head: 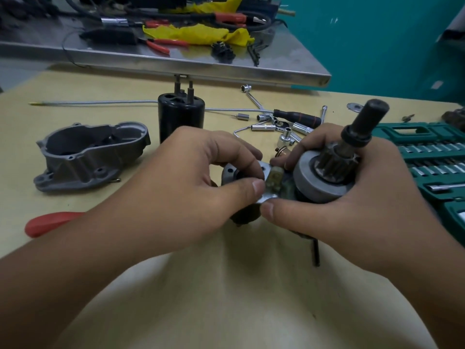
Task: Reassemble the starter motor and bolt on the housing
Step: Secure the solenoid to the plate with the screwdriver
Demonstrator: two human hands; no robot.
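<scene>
Fingers of both hands are curled around the starter assembly near the middle of the desk. Right hand (352, 192) is wrapped around the drive unit (324, 172), with the toothed pinion (332, 159) and the dark shaft (364, 122) pointing up and away, tilted. Right thumb is pressed against the lower edge of a silver flange plate (231, 172). Left hand (191, 177) pinches the same plate from above, thumb tip and forefinger closed on it beside a pale plastic lever piece (274, 180). What lies under the hands is mostly hidden.

Grey cast housing (90, 152) is set open side up toward the left edge of the desk, untouched. Black cylindrical motor body (181, 117) is stood upright behind the hands, two studs projecting from its top. Loose sockets (284, 127) and a black-handled driver (297, 117) are scattered behind the right hand. Green socket case (427, 157) is open at the right edge. Red handle (50, 222) is seen at the left edge, partly covered by the left forearm. Steel bench (176, 59) with yellow rags (201, 34) and pliers is seen beyond the far edge.
</scene>
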